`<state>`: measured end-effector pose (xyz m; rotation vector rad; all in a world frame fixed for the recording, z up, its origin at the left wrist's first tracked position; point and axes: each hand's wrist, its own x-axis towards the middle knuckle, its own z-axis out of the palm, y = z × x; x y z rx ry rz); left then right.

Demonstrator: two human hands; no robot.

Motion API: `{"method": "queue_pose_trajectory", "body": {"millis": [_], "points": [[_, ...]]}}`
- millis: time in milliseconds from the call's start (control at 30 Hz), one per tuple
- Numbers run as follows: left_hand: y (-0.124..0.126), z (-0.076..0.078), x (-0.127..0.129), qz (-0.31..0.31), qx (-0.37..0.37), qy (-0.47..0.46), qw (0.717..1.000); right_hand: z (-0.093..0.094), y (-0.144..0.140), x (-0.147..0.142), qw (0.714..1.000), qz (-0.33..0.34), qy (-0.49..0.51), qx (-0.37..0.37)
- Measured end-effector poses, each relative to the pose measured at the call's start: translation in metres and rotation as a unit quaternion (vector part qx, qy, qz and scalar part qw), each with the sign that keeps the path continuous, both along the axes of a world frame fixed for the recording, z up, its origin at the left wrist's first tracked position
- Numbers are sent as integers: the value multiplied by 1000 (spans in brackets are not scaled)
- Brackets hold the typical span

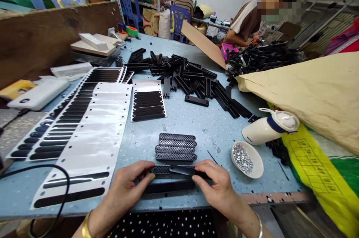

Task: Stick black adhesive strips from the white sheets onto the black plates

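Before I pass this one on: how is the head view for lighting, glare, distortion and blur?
Head view: even indoor light, only soft shadows under the left hand and right hand; faint sheen on the white backing sheets and the black strip both hands hold; wide-angle bending curves the table edge and stretches the corners; foreground sharp, and the faces of the people at the back are pixelated.

Both forearms are reaching in from the lower edge, angling toward each other. The left hand (127, 182) is lying palm down, knuckles up, its fingers (146, 178) curling inward to the right and pinching at their tips. The right hand (215, 182) is mirroring it, palm down, fingers (200, 178) bending to the left, thumb tucked under. The two sets of fingertips are sitting near each other but apart. Each wrist is wearing a bangle.
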<state>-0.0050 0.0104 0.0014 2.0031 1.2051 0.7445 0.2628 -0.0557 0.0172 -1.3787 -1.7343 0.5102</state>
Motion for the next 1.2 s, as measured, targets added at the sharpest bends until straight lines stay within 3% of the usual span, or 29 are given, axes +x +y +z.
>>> {"method": "queue_pose_trajectory", "body": {"millis": [267,500,1200], "points": [[-6,3,3,23,-14,-40,999,4,11,-14,995,46,-64,62],[-9,4,5,23,-17,-49,998,5,20,-28,993,65,-73,59],[-11,1,4,27,-17,-58,998,6,19,-31,991,70,-113,30]]}}
